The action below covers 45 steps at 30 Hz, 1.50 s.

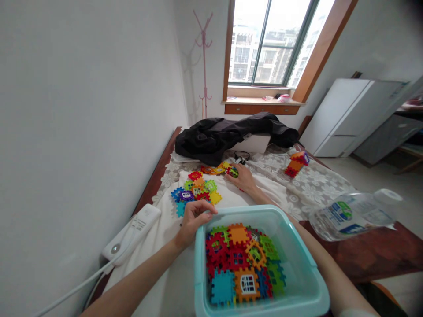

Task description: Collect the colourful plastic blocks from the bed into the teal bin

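A black jacket [228,132] lies by the window [271,42]; a water bottle [353,213] and a white power strip [132,231] sit nearer.

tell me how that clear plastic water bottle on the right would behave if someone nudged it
The water bottle lies on its side by the table's edge, so a nudge would probably set it rolling, perhaps off the edge. Its thin clear wall suggests it would dent under a squeeze. It looks mostly empty, so likely light, though glare makes that hard to confirm.
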Available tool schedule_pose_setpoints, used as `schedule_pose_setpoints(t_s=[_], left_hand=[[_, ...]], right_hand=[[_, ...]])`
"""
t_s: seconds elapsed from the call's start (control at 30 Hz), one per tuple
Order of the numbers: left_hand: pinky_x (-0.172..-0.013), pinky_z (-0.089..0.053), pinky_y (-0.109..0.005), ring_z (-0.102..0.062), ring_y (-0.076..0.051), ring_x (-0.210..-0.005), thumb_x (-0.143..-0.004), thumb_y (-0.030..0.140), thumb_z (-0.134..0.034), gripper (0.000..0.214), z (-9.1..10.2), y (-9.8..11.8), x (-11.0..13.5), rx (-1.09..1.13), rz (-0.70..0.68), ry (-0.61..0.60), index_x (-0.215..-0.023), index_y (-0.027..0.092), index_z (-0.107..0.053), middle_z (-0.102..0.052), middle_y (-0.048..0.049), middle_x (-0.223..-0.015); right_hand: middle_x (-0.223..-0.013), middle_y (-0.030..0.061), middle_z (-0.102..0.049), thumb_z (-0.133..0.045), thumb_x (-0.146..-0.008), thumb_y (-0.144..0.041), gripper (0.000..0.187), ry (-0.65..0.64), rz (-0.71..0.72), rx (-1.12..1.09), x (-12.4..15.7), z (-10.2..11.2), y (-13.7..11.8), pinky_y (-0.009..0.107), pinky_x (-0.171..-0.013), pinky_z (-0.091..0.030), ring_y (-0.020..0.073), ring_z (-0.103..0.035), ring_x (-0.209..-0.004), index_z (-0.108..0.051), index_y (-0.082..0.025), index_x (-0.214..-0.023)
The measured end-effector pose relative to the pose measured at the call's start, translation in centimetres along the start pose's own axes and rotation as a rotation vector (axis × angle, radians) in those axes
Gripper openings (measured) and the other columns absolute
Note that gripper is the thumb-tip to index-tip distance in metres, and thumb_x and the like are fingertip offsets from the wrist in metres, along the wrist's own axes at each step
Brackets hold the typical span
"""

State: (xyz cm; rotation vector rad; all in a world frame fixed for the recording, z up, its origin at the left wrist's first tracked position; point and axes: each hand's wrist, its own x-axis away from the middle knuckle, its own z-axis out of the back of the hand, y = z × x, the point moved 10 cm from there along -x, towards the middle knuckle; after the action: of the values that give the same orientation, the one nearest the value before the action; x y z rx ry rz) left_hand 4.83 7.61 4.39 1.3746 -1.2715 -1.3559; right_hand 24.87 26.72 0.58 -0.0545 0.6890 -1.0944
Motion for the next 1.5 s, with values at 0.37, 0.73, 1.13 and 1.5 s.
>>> schedule_pose_setpoints(t_s=[0.37, 0.73, 1.13, 1.5], left_hand=[[-0.066, -0.043, -0.028, -0.060, -0.017, -0.069, -0.074, 0.030, -0.079, 0.014, 0.2, 0.2, -0.1, -0.024, -0.014, 0.004, -0.076, 0.017, -0.085, -0.075, -0.0043, -0.073], [-0.063, -0.042, -0.028, -0.058, -0.017, -0.067, -0.073, 0.031, -0.078, 0.015, 0.4, -0.1, 0.1, -0.059, 0.003, 0.020, -0.075, 0.018, -0.084, -0.073, -0.0042, -0.072], [-0.066, -0.044, -0.029, -0.058, -0.018, -0.068, -0.073, 0.033, -0.077, 0.017, 0.1, 0.4, -0.2, -0.072, -0.020, -0.006, -0.074, 0.017, -0.084, -0.071, -0.0039, -0.068], [-0.064, -0.044, -0.028, -0.062, -0.017, -0.069, -0.073, 0.029, -0.078, 0.016, -0.3, 0.3, -0.2, -0.012, 0.004, -0.031, -0.076, 0.016, -0.085, -0.077, -0.0060, -0.074]], right_hand=[[-0.117, 0.0158, -0.078, -0.071, -0.096, -0.064, 0.051, 0.110, 0.162, 0.067, 0.7, 2.4, -1.5, 0.045, -0.100, -0.046, 0.0332, -0.069, -0.108, -0.077, -0.021, -0.122], [-0.086, 0.0118, -0.078, -0.063, -0.098, -0.063, 0.047, -0.022, 0.280, 0.119, 1.3, 1.7, -3.6, 0.037, -0.081, -0.047, 0.0243, -0.069, -0.079, -0.078, -0.021, -0.083], [-0.047, 0.0001, -0.045, -0.053, -0.084, -0.094, 0.080, 0.137, -0.004, -0.329, -1.0, 6.5, -0.9, 0.029, -0.054, -0.028, 0.0128, -0.038, -0.050, -0.046, -0.022, -0.049], [-0.068, 0.0017, -0.065, -0.069, -0.084, -0.086, 0.072, -0.569, 0.341, -0.945, 1.8, 15.1, -15.9, 0.024, -0.052, -0.043, 0.0129, -0.057, -0.057, -0.076, -0.015, -0.089]])
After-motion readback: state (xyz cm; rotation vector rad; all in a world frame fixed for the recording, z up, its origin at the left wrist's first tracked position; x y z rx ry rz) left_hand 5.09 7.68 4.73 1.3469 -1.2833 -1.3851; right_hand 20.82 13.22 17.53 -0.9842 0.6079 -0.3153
